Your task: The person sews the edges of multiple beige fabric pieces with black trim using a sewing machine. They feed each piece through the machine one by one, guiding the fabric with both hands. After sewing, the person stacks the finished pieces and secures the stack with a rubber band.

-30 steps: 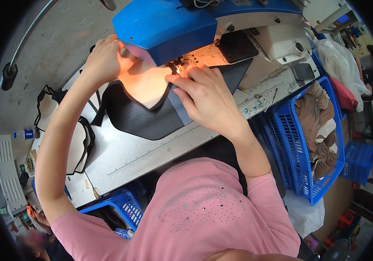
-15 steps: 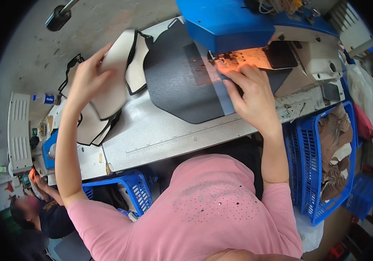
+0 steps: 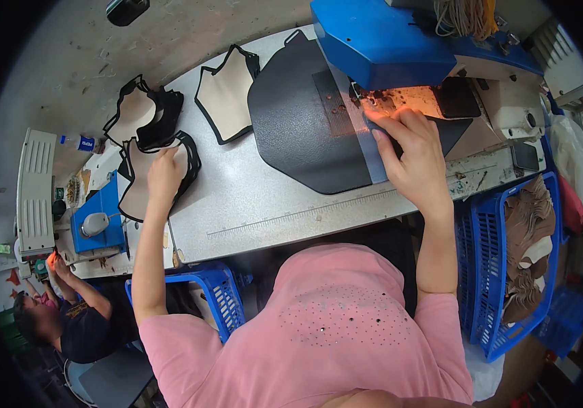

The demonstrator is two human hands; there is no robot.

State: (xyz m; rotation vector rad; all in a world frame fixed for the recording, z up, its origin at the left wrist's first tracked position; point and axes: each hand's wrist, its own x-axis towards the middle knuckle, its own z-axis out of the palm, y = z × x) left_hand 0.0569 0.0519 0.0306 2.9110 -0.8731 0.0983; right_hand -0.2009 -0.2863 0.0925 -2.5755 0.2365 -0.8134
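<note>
My left hand (image 3: 163, 178) is at the nearer stack of cream panels (image 3: 143, 163) with black edging, its fingers bent and pressed together on the top panel. Under the blue sewing machine head (image 3: 387, 47), my right hand (image 3: 414, 153) pinches the edge of a small dark piece of material (image 3: 378, 129) beside the lit needle area (image 3: 400, 100). Part of that piece is hidden by the fingers. A large black board (image 3: 291, 122) with cut corners lies left of the needle. One more cream panel (image 3: 227, 98) rests against its left side.
Another black-edged cream piece (image 3: 131, 117) lies at the far left. A blue crate (image 3: 489, 272) holding brown pieces stands at right; another blue basket (image 3: 220, 299) is below the table. A co-worker (image 3: 77, 319) sits at lower left near a second blue machine (image 3: 101, 221).
My left hand has brought a cream panel down and nearer onto the left stack. The right hand keeps its pinch by the needle. The whole view has shifted slightly.
</note>
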